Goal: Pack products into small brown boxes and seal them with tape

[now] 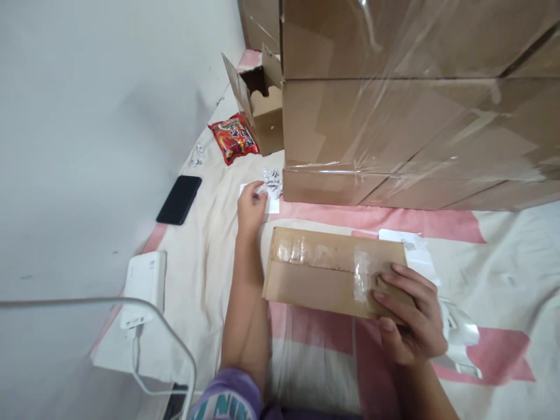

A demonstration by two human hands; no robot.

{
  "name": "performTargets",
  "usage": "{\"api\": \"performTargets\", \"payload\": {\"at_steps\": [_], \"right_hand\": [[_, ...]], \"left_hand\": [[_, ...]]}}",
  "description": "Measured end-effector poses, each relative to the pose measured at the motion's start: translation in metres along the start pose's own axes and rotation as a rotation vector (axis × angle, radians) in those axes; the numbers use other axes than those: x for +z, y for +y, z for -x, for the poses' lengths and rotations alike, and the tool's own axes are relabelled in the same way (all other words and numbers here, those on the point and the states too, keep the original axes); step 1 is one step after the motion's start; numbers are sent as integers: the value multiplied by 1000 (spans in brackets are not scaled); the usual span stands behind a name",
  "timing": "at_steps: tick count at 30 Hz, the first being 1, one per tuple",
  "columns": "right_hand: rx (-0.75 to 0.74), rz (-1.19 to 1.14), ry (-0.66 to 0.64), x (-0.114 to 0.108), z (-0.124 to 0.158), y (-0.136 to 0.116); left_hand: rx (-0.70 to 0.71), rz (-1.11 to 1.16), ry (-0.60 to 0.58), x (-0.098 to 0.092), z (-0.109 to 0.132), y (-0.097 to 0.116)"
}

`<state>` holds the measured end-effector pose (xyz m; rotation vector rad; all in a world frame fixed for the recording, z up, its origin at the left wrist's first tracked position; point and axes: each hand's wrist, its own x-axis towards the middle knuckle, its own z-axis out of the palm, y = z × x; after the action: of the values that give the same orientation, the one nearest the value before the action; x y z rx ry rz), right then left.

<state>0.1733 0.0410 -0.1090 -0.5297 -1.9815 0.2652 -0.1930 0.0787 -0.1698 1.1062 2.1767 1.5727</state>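
A taped cardboard box (324, 286) lies in front of me on the cloth, clear tape across its top. My right hand (413, 309) grips its right end, fingers over the top and thumb at the near side. Farther forward, my left hand (252, 207) is closed in a pinch above a white sheet of paper (273, 205). Something whitish shows at those fingertips, too small to name. Crumpled silvery-white scraps (273, 182) lie just right of that hand. Beyond the taped box's right end is another white paper (411, 248).
Wrapped cardboard boxes (394, 128) are stacked at the back right. Beside them are an open carton (269, 125) and a red food packet (234, 139). A black phone (179, 200) and a white power bank (146, 283) with a cable (175, 338) lie along the left wall.
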Motion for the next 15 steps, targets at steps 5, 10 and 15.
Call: {"api": "performTargets", "payload": {"at_steps": [5, 10, 15], "right_hand": [[15, 0, 0, -1, 0, -1], [30, 1, 9, 0, 2, 0], [24, -8, 10, 1, 1, 0]], "left_hand": [[64, -91, -81, 11, -5, -1], [43, -62, 18, 11, -5, 3], [-2, 33, 162, 8, -5, 3]]}}
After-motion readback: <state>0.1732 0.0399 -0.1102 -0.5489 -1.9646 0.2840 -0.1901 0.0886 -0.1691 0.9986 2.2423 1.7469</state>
